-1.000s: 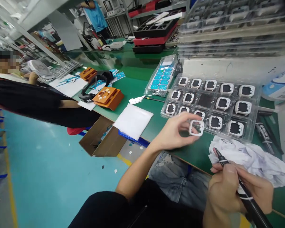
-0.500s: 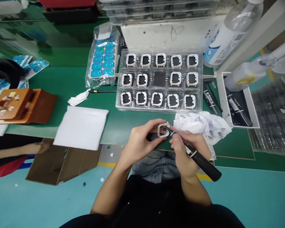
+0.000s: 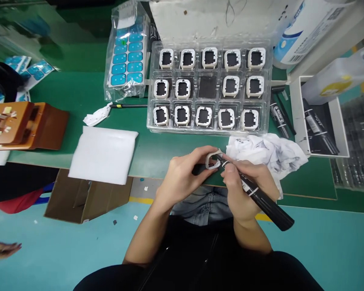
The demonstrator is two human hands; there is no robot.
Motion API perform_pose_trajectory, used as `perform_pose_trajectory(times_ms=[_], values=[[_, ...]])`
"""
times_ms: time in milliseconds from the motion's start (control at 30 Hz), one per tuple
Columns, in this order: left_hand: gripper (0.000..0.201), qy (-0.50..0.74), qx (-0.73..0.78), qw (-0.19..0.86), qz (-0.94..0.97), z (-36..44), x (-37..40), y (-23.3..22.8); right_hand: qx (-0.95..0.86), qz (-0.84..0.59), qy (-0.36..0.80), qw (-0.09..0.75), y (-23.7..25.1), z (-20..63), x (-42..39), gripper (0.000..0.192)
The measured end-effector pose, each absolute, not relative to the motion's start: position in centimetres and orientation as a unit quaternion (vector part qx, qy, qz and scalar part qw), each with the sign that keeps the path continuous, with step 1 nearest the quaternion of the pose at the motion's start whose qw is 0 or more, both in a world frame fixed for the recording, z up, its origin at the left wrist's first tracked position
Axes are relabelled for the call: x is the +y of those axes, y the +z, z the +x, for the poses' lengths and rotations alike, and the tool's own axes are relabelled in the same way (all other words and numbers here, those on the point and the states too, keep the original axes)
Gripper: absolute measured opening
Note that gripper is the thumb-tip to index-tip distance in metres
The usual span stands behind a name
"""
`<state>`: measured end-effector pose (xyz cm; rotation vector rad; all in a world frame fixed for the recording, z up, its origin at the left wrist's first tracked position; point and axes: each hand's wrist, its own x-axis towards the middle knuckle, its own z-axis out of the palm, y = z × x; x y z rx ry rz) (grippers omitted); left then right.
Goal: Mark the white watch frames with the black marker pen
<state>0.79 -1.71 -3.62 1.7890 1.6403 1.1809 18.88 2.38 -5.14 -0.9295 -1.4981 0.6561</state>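
green bench [image 3: 79,93] carries all items. clear tray [image 3: 209,129] sits at the far centre, 3 rows of 5 pockets; 14 hold white frames, the middle pocket shows only a dark insert. white foam pad [image 3: 103,155] lies left of the hands, at the near edge. crumpled cloth [image 3: 269,151] lies just right of the hands, below the tray. left hand [image 3: 182,178] is closed on a frame [image 3: 212,160], thumb and fingers pinching its rim, above the bench's near edge. right hand [image 3: 245,186] is wrapped around a black marker [image 3: 257,198], its tip touching the frame.
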Motion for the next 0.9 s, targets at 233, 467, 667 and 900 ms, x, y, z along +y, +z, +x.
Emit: perform_pose_trajectory(times_ms=[233, 467, 667, 900], values=[[0.040, 0.408, 0.601, 0.180, 0.663, 0.9, -2.0, -3.9, -0.639, -0.387, 0.281, 0.603, -5.1, 18.7, 2.4, 0.010], [0.038, 0.392, 0.610, 0.126, 0.677, 0.9, -2.4, -4.4, -0.717, -0.380, 0.197, 0.551, -4.1, 18.8, 2.1, 0.022], [0.038, 0.398, 0.613, 0.144, 0.667, 0.8, -2.4, -3.9, -0.662, -0.380, 0.268, 0.588, -4.7, 18.8, 2.5, 0.011], [0.038, 0.403, 0.611, 0.161, 0.662, 0.7, -2.5, -4.0, -0.667, -0.387, 0.256, 0.583, -4.5, 18.8, 2.5, 0.010]])
